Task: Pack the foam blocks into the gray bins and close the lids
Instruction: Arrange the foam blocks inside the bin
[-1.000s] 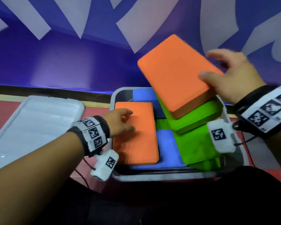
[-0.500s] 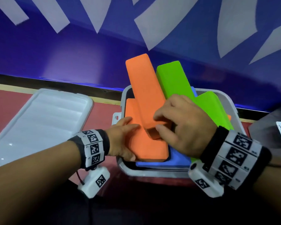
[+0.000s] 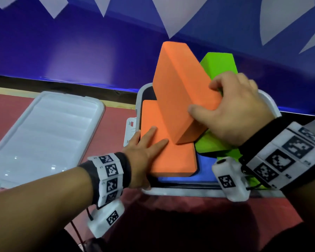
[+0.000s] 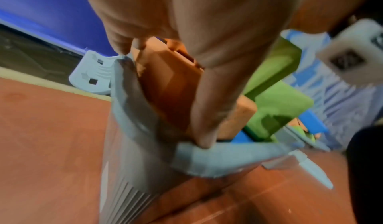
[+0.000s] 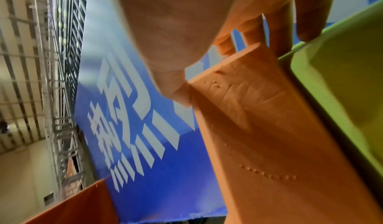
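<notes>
A gray bin in front of me holds orange, green and blue foam blocks. My right hand grips a tilted orange block by its near end, its far end raised above the bin; in the right wrist view thumb and fingers clamp that orange block. A green block leans behind it. My left hand lies flat with straight fingers on a second orange block, which rests on a blue block. The left wrist view shows the bin's corner under my left hand.
The bin's white lid lies flat on the red table to the left. A latch tab sticks out from the bin's left side. A blue wall with white shapes stands right behind the bin.
My right hand swung the orange block from flat above the bin to a steep tilt, then shifted it slightly right. My left hand stayed pressing the other orange block.
</notes>
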`<state>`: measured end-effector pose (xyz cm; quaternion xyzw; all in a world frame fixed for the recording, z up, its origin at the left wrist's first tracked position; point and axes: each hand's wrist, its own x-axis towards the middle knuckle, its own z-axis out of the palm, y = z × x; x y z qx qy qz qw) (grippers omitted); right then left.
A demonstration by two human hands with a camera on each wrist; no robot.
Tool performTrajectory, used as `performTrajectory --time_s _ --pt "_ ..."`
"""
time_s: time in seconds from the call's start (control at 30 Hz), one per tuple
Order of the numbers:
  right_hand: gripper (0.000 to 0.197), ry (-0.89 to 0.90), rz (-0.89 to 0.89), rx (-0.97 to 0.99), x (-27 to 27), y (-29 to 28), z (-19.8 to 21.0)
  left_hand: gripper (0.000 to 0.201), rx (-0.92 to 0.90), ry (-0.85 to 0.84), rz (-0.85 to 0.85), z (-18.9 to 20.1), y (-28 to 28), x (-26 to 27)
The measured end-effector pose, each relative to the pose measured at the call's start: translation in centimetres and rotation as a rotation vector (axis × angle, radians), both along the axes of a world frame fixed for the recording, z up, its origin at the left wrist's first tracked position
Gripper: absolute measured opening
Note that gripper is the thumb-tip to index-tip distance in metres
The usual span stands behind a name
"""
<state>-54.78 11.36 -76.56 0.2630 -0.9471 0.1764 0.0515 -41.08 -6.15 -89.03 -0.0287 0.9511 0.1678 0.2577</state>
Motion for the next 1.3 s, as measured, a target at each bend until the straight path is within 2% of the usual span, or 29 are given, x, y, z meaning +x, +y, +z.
performTrajectory --time_s 0.07,0.13,0.2,0.3,0.4,0.43,0.5,0.6,0.63,0.73,0.77,0.83,0.9,1.0,1.03,1.13,1.23,1.3 --pt "0.055 0.016 -0.008 -0.081 -1.1 0.6 0.1 0.122 0.019 0.105 0.028 0.0 0.3 0.0" --pt "0.047 0.071 0.005 -0.154 -2.3 1.7 0.1 0.104 0.222 0.249 0.103 1.0 -0.1 -0.1" --pt "0.040 0.137 0.006 -0.202 -3.0 2.8 0.0 0.095 0.357 0.352 0.156 2.5 -0.1 -0.3" --pt "0.036 0.269 0.069 -0.273 -2.9 4.3 0.1 0.087 0.421 0.529 0.188 5.5 0.3 -0.9" --pt "0.020 0.198 0.205 -0.383 -2.2 5.3 1.0 0.067 0.456 0.699 0.277 8.8 0.0 -2.9" --pt "0.018 0.132 0.256 -0.392 -1.8 5.6 1.5 0.063 0.472 0.702 0.342 9.7 -0.3 -3.8" --pt "0.031 -0.007 0.393 -0.278 -0.3 6.6 2.5 0.059 0.527 0.648 0.433 11.3 -0.3 -5.5" --pt "0.029 -0.433 0.579 -0.036 2.6 7.4 2.1 0.055 0.535 0.624 0.494 11.7 0.5 -7.3" --pt "0.027 -0.518 0.630 0.069 3.2 7.4 1.0 0.058 0.550 0.627 0.538 11.6 0.8 -7.6" --pt "0.015 -0.548 0.668 0.244 4.6 7.0 -3.6 0.075 0.533 0.605 0.687 11.3 0.9 -7.8" --pt "0.020 -0.583 0.639 0.259 4.9 6.7 -5.0 0.078 0.530 0.576 0.719 11.4 0.9 -7.7" --pt "0.047 -0.645 0.595 0.309 5.4 5.9 -7.3 0.078 0.605 0.522 0.753 11.6 1.0 -7.5" --pt "0.061 -0.647 0.608 0.346 6.0 4.4 -8.6 0.067 0.765 0.522 0.768 12.1 0.7 -7.2" --pt "0.060 -0.631 0.584 0.292 6.7 1.8 -8.9 0.041 1.023 0.537 0.752 13.1 -0.3 -6.5" --pt "0.061 -0.629 0.571 0.282 6.8 1.2 -8.9 0.039 1.081 0.533 0.741 13.2 -0.5 -6.3" --pt "0.065 -0.603 0.543 0.409 6.3 -0.7 -9.0 0.057 1.097 0.500 0.688 11.7 -1.5 -5.4" --pt "0.068 -0.568 0.527 0.532 5.5 -1.5 -9.0 0.088 0.915 0.495 0.561 9.2 -1.8 -4.9" --pt "0.066 -0.562 0.516 0.529 5.4 -1.3 -8.7 0.103 0.791 0.488 0.519 8.1 -1.8 -4.8"
